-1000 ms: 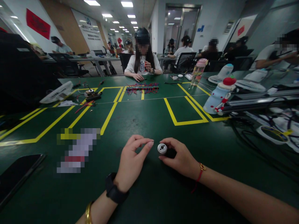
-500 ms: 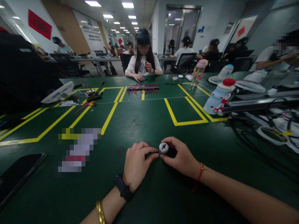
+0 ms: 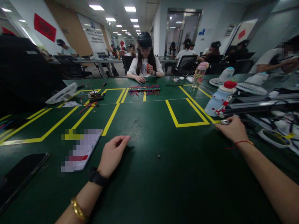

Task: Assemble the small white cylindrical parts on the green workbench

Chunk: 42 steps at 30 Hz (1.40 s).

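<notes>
On the right, my right hand (image 3: 233,129) grips a small silver metal cylinder (image 3: 225,122) between thumb and fingers, low over the green table (image 3: 140,193). The cylinder's far side is hidden by the fingers. Left of the middle, my left hand (image 3: 113,152) hovers near the table with its thumb and fingers pressed together and nothing visible in them. A tiny ring-shaped metal part (image 3: 158,156) lies alone on the table between my hands. Closest to my left hand is a pale, blurred flat object (image 3: 85,149).
A dark phone-like slab (image 3: 23,169) lies at the left. Beyond my right hand stand a blue bottle (image 3: 217,101) with a red cap and a pink-lidded bottle (image 3: 200,74). Cables and a tape roll (image 3: 275,137) crowd the right. A person (image 3: 145,62) sits opposite, behind bundled wires (image 3: 144,90).
My hands have parted. The right has carried the metal cylinder away to the right and farther from me; the left has drawn back left. The tiny ring now shows on the table.
</notes>
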Tool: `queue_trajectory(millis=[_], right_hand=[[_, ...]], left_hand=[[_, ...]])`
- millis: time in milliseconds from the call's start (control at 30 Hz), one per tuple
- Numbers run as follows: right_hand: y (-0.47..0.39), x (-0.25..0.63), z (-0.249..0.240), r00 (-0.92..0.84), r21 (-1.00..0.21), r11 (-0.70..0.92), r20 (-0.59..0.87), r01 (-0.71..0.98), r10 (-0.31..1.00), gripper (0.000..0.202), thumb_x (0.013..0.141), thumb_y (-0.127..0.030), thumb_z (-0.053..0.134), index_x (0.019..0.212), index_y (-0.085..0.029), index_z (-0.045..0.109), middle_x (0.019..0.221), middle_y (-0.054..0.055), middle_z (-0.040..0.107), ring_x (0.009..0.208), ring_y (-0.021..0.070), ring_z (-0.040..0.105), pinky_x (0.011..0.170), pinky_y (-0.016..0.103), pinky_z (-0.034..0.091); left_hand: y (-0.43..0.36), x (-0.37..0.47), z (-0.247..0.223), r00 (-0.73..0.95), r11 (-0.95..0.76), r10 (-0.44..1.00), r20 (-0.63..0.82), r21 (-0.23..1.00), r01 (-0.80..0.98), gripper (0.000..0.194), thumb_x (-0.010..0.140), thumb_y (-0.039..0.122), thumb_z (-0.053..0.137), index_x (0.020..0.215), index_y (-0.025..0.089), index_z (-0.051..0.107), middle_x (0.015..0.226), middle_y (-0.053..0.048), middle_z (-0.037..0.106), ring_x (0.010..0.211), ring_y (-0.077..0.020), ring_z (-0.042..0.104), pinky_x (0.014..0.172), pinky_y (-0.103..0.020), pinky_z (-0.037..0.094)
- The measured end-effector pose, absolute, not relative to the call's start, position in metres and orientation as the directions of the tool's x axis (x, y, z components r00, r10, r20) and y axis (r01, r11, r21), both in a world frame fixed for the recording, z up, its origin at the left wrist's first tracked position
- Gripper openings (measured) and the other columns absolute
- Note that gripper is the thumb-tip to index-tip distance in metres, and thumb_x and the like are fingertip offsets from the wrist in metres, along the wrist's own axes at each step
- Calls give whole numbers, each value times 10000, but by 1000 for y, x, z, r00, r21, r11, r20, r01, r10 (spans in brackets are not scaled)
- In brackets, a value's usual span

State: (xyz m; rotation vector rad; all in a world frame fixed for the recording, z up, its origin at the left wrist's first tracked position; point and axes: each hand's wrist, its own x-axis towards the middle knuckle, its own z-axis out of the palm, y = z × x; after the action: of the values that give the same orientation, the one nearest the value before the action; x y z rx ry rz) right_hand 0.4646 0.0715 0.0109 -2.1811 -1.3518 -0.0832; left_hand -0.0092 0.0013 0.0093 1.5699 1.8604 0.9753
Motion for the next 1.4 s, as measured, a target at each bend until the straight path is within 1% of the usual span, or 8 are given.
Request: queue_trajectory(millis=[100,200,300,467,633,767,967,1400], right_hand=[[65,442,15,472,-369,-325,439,871,765,610,567,-480,696,1042,-130,536,1107,229,524,990,325,493,754,428,379],[46,383,19,169,-283,-11,540,959,825,605,675,-508,650,1140,-139,534,1163,192,514,1088,328,444,865,462,335],[18,314,16,-300,-377,440,376,815,877,488,745,-512,624,1130,-215,589,1086,95,571,1010,239,498,876,410,362],[-6,256,5,-531,-512,551,203,659,823,209,765,-451,645,919,-324,704,1035,38,584,960,214,492,831,413,359],[25,314,23,-255,-422,430,410,798,876,187,818,-384,572,840,-231,677,952,48,618,930,198,525,847,385,363],[51,406,42,128,-240,31,616,970,777,220,771,-369,569,789,-171,663,961,93,630,938,228,535,821,363,359],[57,484,48,306,-294,-235,229,927,924,209,731,-373,613,824,-203,692,832,65,662,745,165,554,690,302,363],[55,498,45,375,-469,-242,214,849,902,265,707,-364,657,877,-168,712,868,100,684,782,184,596,726,322,383]], left_hand=[[1,-6,7,-213,82,975,60,796,600,439,799,573,525,918,185,692,776,-18,675,726,-190,591,644,-277,413],[3,-5,3,-233,89,970,66,798,596,443,804,575,513,913,187,696,778,-17,679,722,-187,589,640,-273,407],[3,-5,0,-231,85,970,71,795,601,438,803,570,516,910,187,698,767,-15,678,722,-185,589,646,-271,407],[2,-5,2,-217,67,973,80,800,596,424,800,562,526,918,194,698,832,-19,695,768,-191,606,667,-274,417],[1,-5,4,-207,78,976,63,789,610,434,798,571,522,915,190,695,846,-31,695,778,-202,607,666,-284,421],[1,-4,4,-196,64,978,73,789,611,435,800,573,516,911,190,692,827,-30,692,755,-199,607,655,-285,421],[0,-3,7,-210,88,976,59,776,625,422,794,563,525,899,191,697,838,-32,696,757,-202,608,655,-287,422],[1,-7,2,-202,61,976,87,773,631,441,793,584,517,893,194,696,781,-18,687,729,-192,606,625,-268,416]])
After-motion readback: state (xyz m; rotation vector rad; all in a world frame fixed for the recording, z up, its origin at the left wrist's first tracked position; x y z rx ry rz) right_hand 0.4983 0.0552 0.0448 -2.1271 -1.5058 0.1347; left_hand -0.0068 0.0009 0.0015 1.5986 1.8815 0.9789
